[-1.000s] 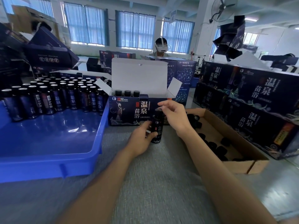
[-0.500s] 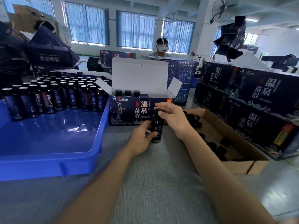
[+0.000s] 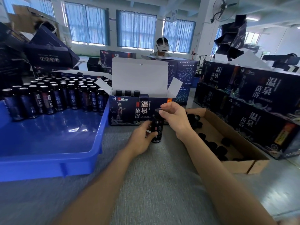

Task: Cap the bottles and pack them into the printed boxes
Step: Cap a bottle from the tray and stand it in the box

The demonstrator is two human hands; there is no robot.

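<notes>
A dark labelled bottle (image 3: 158,130) stands upright on the grey table. My left hand (image 3: 142,137) grips its body from the left. My right hand (image 3: 174,118) pinches the black cap (image 3: 157,110) on top of the bottle. Just behind stands an open printed box (image 3: 128,111) with its white lid flap up and three capped bottles (image 3: 127,93) in its left end. Several uncapped bottles (image 3: 53,96) stand in rows in a blue tray (image 3: 53,153) on the left. Loose black caps (image 3: 217,148) lie in a shallow cardboard tray (image 3: 243,164) on the right.
Closed printed boxes (image 3: 253,104) are stacked at the right, with more dark boxes (image 3: 48,52) piled at the far left. A person with a white headset (image 3: 162,46) sits behind the open box. A wall fan (image 3: 224,7) hangs at upper right.
My right hand has shifted slightly on the cap, its fingers turning round it. The bottle and my left hand stay in place.
</notes>
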